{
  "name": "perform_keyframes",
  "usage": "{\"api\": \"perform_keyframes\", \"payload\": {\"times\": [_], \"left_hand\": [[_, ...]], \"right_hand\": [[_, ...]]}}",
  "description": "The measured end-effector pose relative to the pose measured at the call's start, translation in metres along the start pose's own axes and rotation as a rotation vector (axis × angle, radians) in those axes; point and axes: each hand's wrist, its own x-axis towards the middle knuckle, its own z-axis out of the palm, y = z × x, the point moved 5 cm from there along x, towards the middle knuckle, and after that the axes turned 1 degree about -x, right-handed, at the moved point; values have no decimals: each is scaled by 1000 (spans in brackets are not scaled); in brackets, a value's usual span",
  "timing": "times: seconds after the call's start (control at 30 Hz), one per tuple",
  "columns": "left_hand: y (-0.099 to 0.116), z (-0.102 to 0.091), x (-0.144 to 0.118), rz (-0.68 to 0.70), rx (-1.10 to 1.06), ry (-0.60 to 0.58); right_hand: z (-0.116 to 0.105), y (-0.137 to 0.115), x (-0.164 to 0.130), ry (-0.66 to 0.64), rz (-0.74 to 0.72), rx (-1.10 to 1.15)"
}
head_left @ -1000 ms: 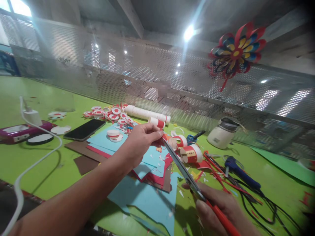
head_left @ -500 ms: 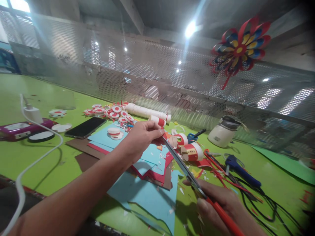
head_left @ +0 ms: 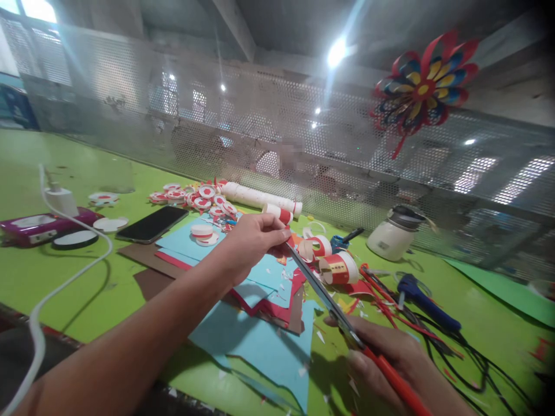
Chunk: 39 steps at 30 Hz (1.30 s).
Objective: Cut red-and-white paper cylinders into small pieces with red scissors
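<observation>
My right hand [head_left: 390, 355] grips the red handles of a pair of scissors [head_left: 318, 286], whose long metal blades point up and away to the left. At the blade tips, the fingers of my left hand [head_left: 260, 240] are pinched together; whatever they hold is hidden behind the fingers. Below lie light blue paper sheets [head_left: 260, 344] stacked with red and brown ones, strewn with small scraps. A small white paper hat with a red band [head_left: 202, 234] sits on the stack left of my hand. Red and white paper cups [head_left: 340, 268] lie to the right of the blades.
At the left are a phone [head_left: 152, 223], a purple power strip [head_left: 32, 228] and a white cable. White and red paper discs [head_left: 203, 196] pile up behind, beside a white tube [head_left: 260, 197]. A blue glue gun [head_left: 427, 300], black cord and a cream jug [head_left: 392, 234] stand right.
Almost nothing differs. The view has shifted very slightly, while both hands and the scissors keep the same pose.
</observation>
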Motion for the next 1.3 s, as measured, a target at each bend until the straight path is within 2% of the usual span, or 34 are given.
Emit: {"api": "perform_keyframes", "payload": {"times": [0.5, 0.9, 1.3], "left_hand": [[-1, 1, 0, 5, -2, -12], [0, -5, 2, 28, 21, 27], [-2, -8, 3, 48, -23, 54]], "right_hand": [[2, 4, 0, -38, 64, 14], [3, -4, 0, 81, 73, 33], [-1, 3, 4, 160, 109, 25]]}}
